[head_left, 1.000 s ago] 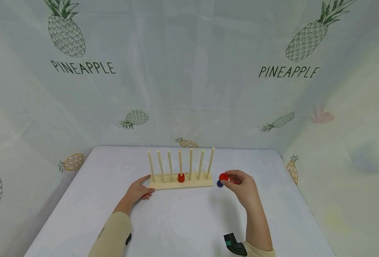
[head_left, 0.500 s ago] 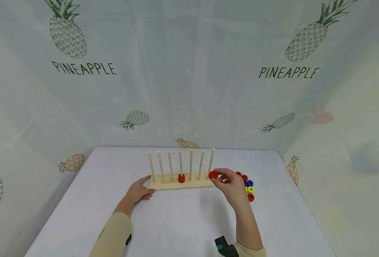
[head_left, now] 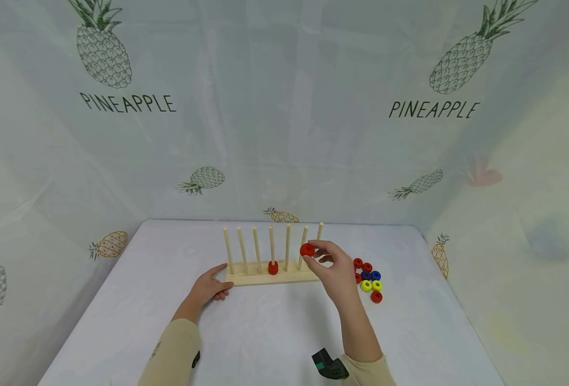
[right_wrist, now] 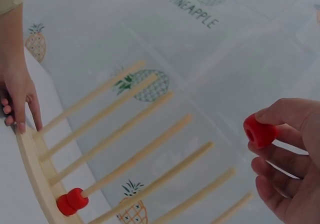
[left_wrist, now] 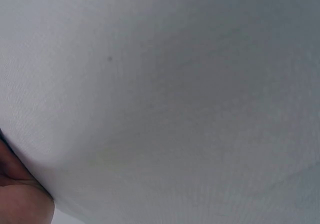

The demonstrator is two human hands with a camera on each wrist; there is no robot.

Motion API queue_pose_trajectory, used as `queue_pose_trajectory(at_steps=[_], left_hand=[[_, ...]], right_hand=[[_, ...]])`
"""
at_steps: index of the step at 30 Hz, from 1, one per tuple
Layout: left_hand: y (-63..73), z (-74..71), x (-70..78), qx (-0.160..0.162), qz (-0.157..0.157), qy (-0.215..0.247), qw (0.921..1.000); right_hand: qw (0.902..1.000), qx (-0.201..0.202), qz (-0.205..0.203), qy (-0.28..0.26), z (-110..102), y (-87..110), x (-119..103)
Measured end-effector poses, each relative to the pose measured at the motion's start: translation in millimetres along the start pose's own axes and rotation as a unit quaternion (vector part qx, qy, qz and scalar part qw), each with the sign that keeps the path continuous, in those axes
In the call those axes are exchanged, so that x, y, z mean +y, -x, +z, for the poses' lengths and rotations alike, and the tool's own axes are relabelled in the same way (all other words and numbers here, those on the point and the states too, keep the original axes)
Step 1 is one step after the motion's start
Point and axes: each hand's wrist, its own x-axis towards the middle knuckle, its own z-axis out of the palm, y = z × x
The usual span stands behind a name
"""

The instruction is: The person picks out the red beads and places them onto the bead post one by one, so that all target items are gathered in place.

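A wooden peg stand (head_left: 252, 280) with several upright pegs rests on the table. Two red beads (right_wrist: 73, 201) are stacked low on its middle peg. My left hand (head_left: 204, 287) holds the stand's left end, index finger at the far corner and thumb at the near one; only a sliver of this hand shows in the left wrist view. Between thumb and index finger, my right hand (head_left: 335, 271) pinches another red bead (head_left: 307, 250), raised in front of the right-hand pegs. The hole of this bead (right_wrist: 259, 131) shows in the right wrist view.
Right of the stand lie loose beads: several red ones (head_left: 376, 297), blue ones (head_left: 375, 275) and yellow ones (head_left: 366, 286), partly behind my right hand. A white cloth covers the table (head_left: 275, 327). A pineapple-printed sheet (head_left: 284, 134) hangs behind and at the sides.
My right hand has carried the red bead left and up, from beside the loose beads to the right-hand pegs. More loose beads now show. The left hand stays in place.
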Motion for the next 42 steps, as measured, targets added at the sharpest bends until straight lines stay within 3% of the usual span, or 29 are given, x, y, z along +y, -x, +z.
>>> queue_pose_trajectory(at_steps=[10,20,36,42], left_hand=[[0.3,0.7,0.9,0.007,-0.002,-0.014,0.9999],[1.1,-0.1,2.4,0.004,0.003,-0.014,0.9999],[2.9,-2.2,-1.1,-0.003,0.013,-0.004,0.9999],[4.5,-3.1,1.8,-0.01,0.018,-0.01,0.9997]], right_hand=[[0.998,0.003,-0.052,-0.034,6.0,-15.3,-8.6],[0.9886,0.001,-0.14,-0.054,20.8,-36.7,-6.8],[0.9834,-0.017,-0.171,-0.057,41.6,-57.4,-2.9],[0.9853,-0.023,-0.16,-0.055,47.7,-60.6,-1.1]])
